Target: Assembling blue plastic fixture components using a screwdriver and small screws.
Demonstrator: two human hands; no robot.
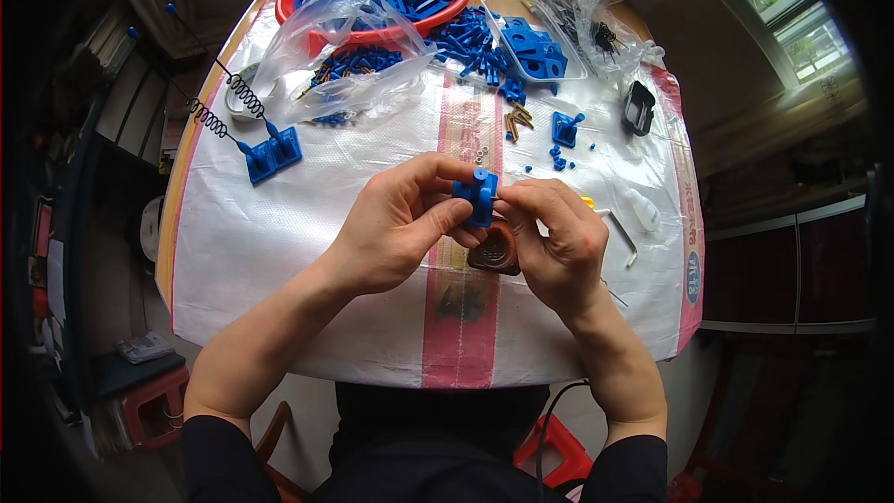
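My left hand (396, 219) grips a blue plastic base with a raised post (480, 184) between thumb and fingers, above the middle of the table. At the base's right side, the fingertips of my right hand (565, 237) are pinched together. Whatever they hold is too small or too covered to name. Below and between the hands lies a dark brown block with a round hollow (495, 253). Close beyond them are a few small metal nuts (481, 155). An L-shaped hex key (624, 240) rests to the right of my right hand.
A red basin (282, 2) of blue parts stands at the back, with a clear bag (307, 33) before it. Blue parts (473, 42), a clear tray (573, 56), brass pieces (515, 121) and a black box (638, 108) lie rightward. Blue bases with springs (275, 155) sit left.
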